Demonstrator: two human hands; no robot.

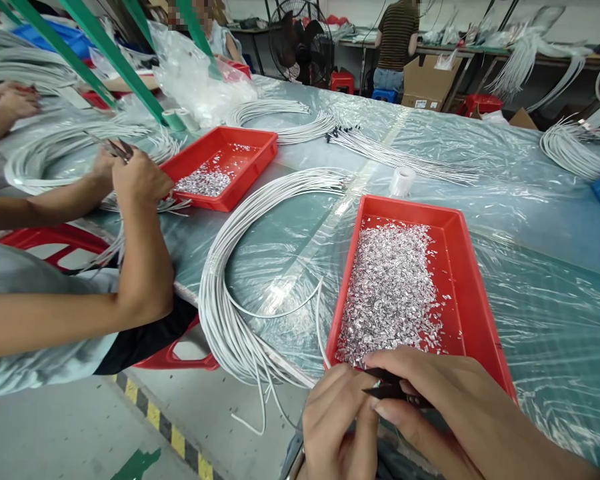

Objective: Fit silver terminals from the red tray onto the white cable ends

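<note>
At the bottom edge of the view, your 2 hands meet just in front of the near red tray (473, 280). Your right hand (455, 407) is closed around a small pair of black snips (387, 387), thumb and fingers pinching the handles with the dark blades pointing left. Your left hand (337, 423) sits right against the blade tips, fingers curled together; whatever they pinch is hidden, so you cannot tell what that hand holds. The tray is heaped with tiny silvery clippings (393, 293), thickest toward its near left side. Just left of the tray, a bundle of white wires (225, 293) curves in a wide arc over the plastic-covered table (555, 267), its loose ends trailing down toward your left hand. A small white roll (403, 180) stands beyond the tray's far edge.

Farther left, a co-worker's hand (137, 177) holds a similar tool beside a second red tray (253, 157) that carries a thinner scatter of clippings. Another person stands at the far benches.
</note>
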